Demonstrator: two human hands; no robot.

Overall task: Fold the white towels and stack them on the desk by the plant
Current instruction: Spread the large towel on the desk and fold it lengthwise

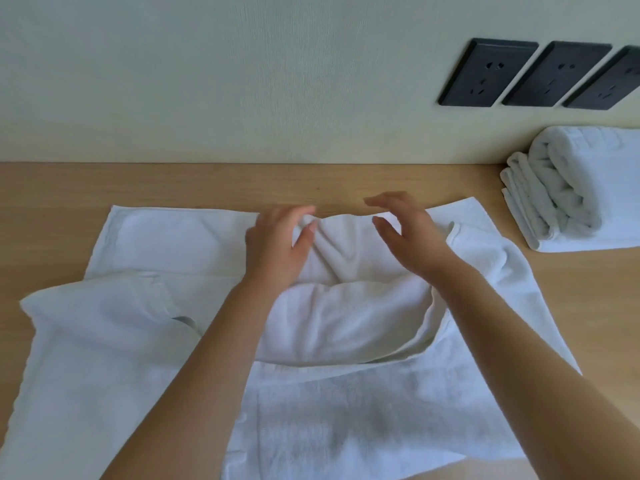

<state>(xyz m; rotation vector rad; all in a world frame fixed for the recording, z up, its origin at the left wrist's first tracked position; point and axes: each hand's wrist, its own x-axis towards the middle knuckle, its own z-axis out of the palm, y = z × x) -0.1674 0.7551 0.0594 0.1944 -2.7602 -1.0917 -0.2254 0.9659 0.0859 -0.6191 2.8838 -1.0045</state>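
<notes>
Wooden desk (52,188) against cream wall (207,81). White towel (166,237) spread across the desk, near left corner flopped over, middle bunched. Left hand (277,244) at the far edge, thumb and fingers pinching a ridge of cloth. Right hand (405,233) just beside it, fingers loosely spread, holding nothing, above the towel. Folded towel stack (581,195) on the desk at far right, below three black sockets (488,72).

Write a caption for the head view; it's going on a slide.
Left hand pinches a rumpled white towel on the wooden desk, right hand hovers open; folded towels at right.
</notes>
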